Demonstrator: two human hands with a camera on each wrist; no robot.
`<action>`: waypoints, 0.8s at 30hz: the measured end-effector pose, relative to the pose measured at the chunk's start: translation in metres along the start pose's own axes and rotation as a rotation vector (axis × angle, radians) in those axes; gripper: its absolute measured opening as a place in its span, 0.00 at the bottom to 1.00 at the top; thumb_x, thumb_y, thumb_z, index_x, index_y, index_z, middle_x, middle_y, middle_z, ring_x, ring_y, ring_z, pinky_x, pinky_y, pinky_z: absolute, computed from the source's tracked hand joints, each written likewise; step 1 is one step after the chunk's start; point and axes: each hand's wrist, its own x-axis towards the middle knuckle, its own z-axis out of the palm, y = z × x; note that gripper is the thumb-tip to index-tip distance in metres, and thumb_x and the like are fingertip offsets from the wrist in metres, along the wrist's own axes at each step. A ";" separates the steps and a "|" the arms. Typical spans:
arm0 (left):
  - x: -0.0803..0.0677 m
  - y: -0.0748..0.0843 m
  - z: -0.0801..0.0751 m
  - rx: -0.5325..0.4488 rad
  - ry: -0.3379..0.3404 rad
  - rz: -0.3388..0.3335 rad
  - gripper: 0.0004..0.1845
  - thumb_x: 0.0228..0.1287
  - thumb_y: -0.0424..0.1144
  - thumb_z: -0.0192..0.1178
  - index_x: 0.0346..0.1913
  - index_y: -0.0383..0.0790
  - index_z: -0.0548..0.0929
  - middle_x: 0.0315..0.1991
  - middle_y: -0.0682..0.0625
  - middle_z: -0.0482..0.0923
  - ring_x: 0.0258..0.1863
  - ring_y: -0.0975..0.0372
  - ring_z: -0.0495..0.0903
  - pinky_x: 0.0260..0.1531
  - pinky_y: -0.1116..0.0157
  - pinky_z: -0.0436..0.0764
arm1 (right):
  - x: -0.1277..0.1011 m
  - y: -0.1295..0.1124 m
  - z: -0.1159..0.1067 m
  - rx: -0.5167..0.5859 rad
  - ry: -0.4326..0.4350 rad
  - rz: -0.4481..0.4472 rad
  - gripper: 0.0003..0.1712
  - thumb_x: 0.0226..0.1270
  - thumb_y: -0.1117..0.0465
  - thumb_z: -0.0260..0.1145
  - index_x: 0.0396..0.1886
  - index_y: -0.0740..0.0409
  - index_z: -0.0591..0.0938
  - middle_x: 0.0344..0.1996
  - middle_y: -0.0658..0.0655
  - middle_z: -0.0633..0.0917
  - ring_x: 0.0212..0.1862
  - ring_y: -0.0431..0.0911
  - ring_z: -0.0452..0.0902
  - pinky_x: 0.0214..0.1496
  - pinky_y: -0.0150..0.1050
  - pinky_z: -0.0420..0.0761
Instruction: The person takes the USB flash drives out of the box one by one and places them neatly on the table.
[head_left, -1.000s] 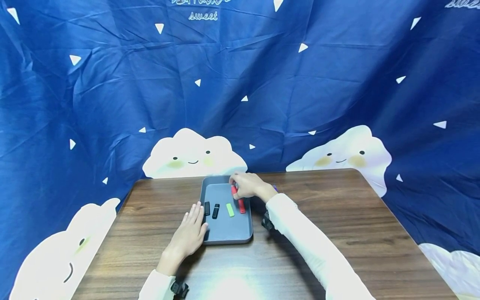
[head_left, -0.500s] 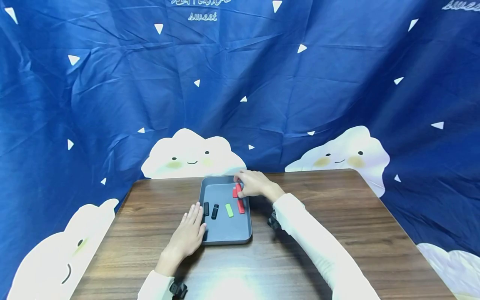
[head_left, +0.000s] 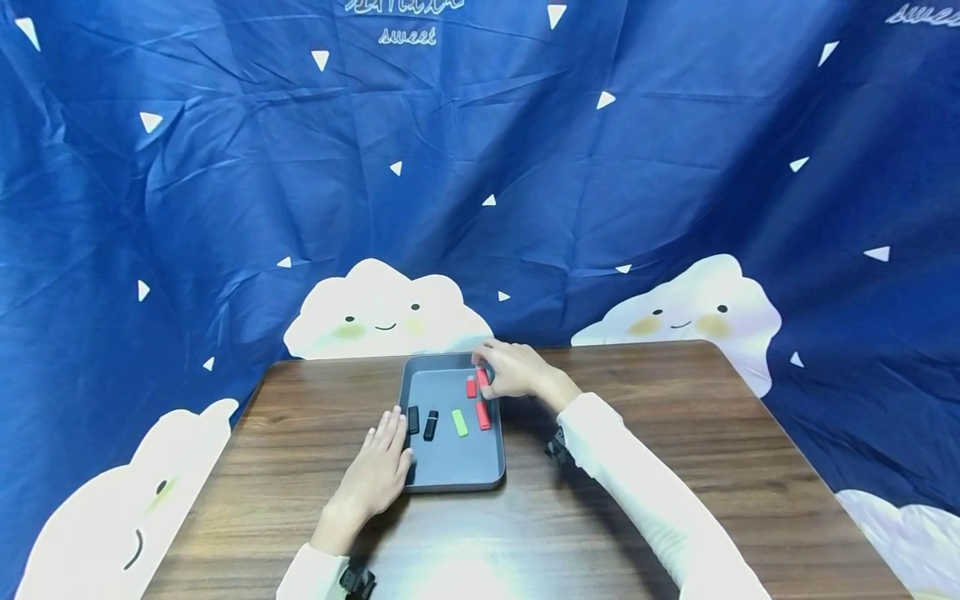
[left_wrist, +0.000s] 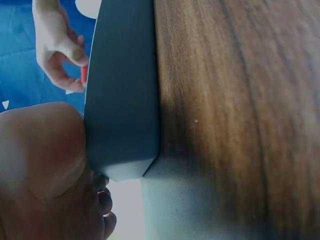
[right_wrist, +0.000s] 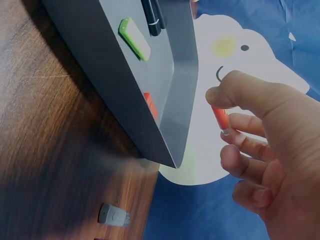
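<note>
My right hand [head_left: 512, 367] pinches a red USB stick [right_wrist: 219, 118] between thumb and fingers, above the far right corner of the grey tray [head_left: 457, 483]. The stick's metal tip shows in the right wrist view. Two more red USB sticks lie in the tray: a short one [head_left: 471, 387] and a longer one [head_left: 483, 416] nearer. Left of them is a green USB stick [head_left: 460, 422], then a black stick [head_left: 431, 425] and another black stick [head_left: 413, 420] by the left wall. My left hand [head_left: 375, 467], fingers straight, rests against the tray's left side.
A grey USB stick [right_wrist: 114, 215] lies on the wooden table [head_left: 637, 433] just outside the tray, hidden by my right arm in the head view. A blue cloth [head_left: 480, 167] with white clouds hangs behind the table's far edge.
My right hand has shifted right with the red USB stick, toward the tray's right wall. The short red stick has come into view in the tray. My left hand stays in place.
</note>
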 end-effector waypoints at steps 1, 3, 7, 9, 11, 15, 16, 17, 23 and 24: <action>0.000 0.000 0.000 -0.003 0.000 -0.002 0.31 0.85 0.42 0.47 0.81 0.26 0.62 0.84 0.33 0.55 0.84 0.41 0.56 0.81 0.38 0.62 | -0.001 0.000 0.000 -0.004 0.003 0.000 0.31 0.60 0.48 0.76 0.63 0.46 0.82 0.57 0.49 0.81 0.43 0.48 0.79 0.51 0.48 0.84; 0.000 0.000 -0.001 -0.022 -0.006 -0.004 0.32 0.85 0.42 0.46 0.81 0.25 0.61 0.85 0.33 0.54 0.84 0.40 0.55 0.81 0.37 0.61 | -0.003 0.001 -0.001 -0.010 0.014 0.001 0.31 0.59 0.49 0.76 0.63 0.46 0.82 0.56 0.49 0.81 0.42 0.48 0.78 0.49 0.47 0.84; 0.000 0.002 -0.003 -0.023 -0.020 -0.011 0.32 0.85 0.42 0.45 0.81 0.25 0.60 0.85 0.33 0.54 0.85 0.40 0.55 0.82 0.38 0.60 | -0.006 0.002 -0.003 -0.022 0.037 -0.001 0.30 0.58 0.49 0.77 0.61 0.47 0.83 0.55 0.49 0.81 0.38 0.46 0.77 0.43 0.44 0.81; 0.001 0.002 -0.003 -0.020 -0.033 -0.017 0.32 0.85 0.43 0.46 0.81 0.25 0.60 0.85 0.33 0.53 0.85 0.40 0.54 0.82 0.38 0.59 | -0.008 0.003 -0.004 -0.028 0.042 -0.001 0.30 0.58 0.49 0.77 0.61 0.46 0.83 0.55 0.48 0.80 0.37 0.45 0.77 0.41 0.43 0.81; 0.001 0.001 -0.002 0.001 -0.038 -0.023 0.32 0.86 0.43 0.46 0.82 0.26 0.60 0.85 0.34 0.53 0.85 0.41 0.54 0.83 0.39 0.59 | -0.011 0.005 -0.005 -0.039 0.047 -0.002 0.30 0.57 0.49 0.77 0.61 0.46 0.83 0.55 0.48 0.80 0.36 0.44 0.77 0.41 0.42 0.81; 0.001 0.000 0.000 0.002 -0.019 -0.017 0.32 0.86 0.43 0.46 0.81 0.26 0.61 0.85 0.34 0.54 0.85 0.41 0.55 0.82 0.39 0.61 | -0.015 0.008 -0.006 -0.052 0.057 -0.007 0.30 0.56 0.49 0.77 0.61 0.47 0.84 0.55 0.49 0.81 0.38 0.46 0.78 0.43 0.44 0.83; 0.001 0.000 0.000 0.002 -0.015 -0.016 0.32 0.86 0.43 0.46 0.81 0.26 0.61 0.85 0.34 0.54 0.85 0.41 0.55 0.82 0.39 0.61 | -0.016 0.009 -0.006 -0.052 0.061 -0.007 0.30 0.56 0.49 0.76 0.61 0.47 0.84 0.54 0.49 0.81 0.39 0.46 0.79 0.44 0.44 0.83; 0.002 0.000 0.000 0.001 -0.010 -0.013 0.32 0.85 0.43 0.47 0.81 0.26 0.62 0.85 0.33 0.55 0.84 0.40 0.56 0.82 0.39 0.62 | -0.018 0.009 -0.007 -0.048 0.063 -0.007 0.30 0.57 0.49 0.76 0.61 0.48 0.84 0.53 0.49 0.81 0.39 0.46 0.79 0.44 0.45 0.83; 0.001 0.001 -0.001 -0.025 -0.023 -0.013 0.32 0.85 0.43 0.45 0.81 0.25 0.60 0.85 0.32 0.53 0.85 0.40 0.55 0.82 0.38 0.60 | -0.025 0.013 -0.007 -0.042 0.078 -0.008 0.30 0.56 0.49 0.76 0.60 0.48 0.85 0.52 0.49 0.82 0.38 0.46 0.79 0.43 0.44 0.83; 0.000 0.002 -0.002 -0.027 -0.027 -0.015 0.32 0.85 0.43 0.45 0.81 0.25 0.60 0.85 0.33 0.53 0.85 0.40 0.55 0.82 0.38 0.59 | -0.026 0.014 -0.007 -0.042 0.081 -0.008 0.30 0.55 0.49 0.77 0.60 0.48 0.85 0.52 0.49 0.82 0.38 0.46 0.79 0.42 0.44 0.83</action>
